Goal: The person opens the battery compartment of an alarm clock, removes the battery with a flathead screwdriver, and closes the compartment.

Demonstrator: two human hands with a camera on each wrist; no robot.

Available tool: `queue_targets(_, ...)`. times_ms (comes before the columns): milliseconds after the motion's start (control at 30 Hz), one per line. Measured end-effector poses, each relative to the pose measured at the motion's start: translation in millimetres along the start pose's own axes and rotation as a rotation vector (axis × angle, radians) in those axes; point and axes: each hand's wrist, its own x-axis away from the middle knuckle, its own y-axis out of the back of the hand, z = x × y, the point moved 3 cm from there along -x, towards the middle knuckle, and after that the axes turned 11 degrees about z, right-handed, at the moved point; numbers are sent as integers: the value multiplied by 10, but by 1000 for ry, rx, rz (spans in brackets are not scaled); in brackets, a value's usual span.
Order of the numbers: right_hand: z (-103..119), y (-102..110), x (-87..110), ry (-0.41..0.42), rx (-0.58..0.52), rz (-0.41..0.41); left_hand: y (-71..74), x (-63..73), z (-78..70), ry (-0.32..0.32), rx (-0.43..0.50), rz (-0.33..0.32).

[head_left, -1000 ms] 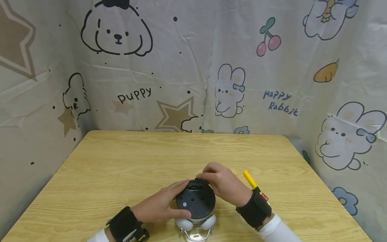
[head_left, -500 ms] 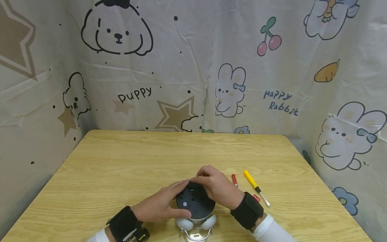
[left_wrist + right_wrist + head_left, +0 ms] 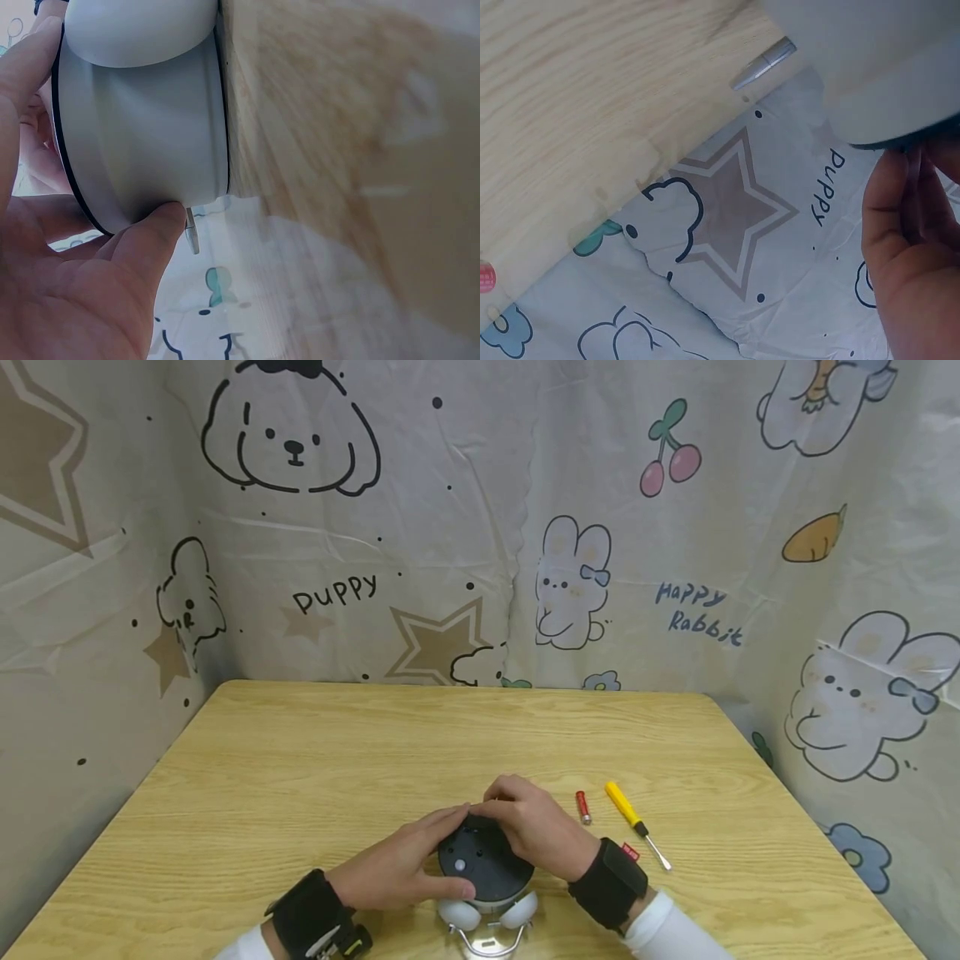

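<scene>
A twin-bell alarm clock (image 3: 495,868) lies face down on the table, black back up, its white bells (image 3: 457,913) and wire handle toward the front edge. My left hand (image 3: 401,868) grips its left side, thumb across the back and fingers along the far rim. In the left wrist view the pale clock body (image 3: 150,127) sits between those fingers, beside a small metal leg (image 3: 193,232). My right hand (image 3: 536,827) pinches at a black battery cover (image 3: 474,821) by the clock's far rim, partly hidden by the fingers. From the right wrist, curled fingertips (image 3: 889,176) meet the dark rim.
A red battery (image 3: 582,807) lies to the right of my right hand. Beyond it rests a screwdriver (image 3: 628,810) with a yellow handle, tip toward the front right. The wooden table (image 3: 337,735) ends at a printed cloth (image 3: 420,510) at the back and sides.
My right hand has shifted slightly left and nearer, bringing the black cover down over the compartment slot. The red battery and screwdriver shaft have come into view. My left hand stays put.
</scene>
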Motion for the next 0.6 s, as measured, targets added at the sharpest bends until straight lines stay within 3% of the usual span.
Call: queue_targets(600,-12,-42,-4,11,-38,-19,7,16,-22,-24,6,0)
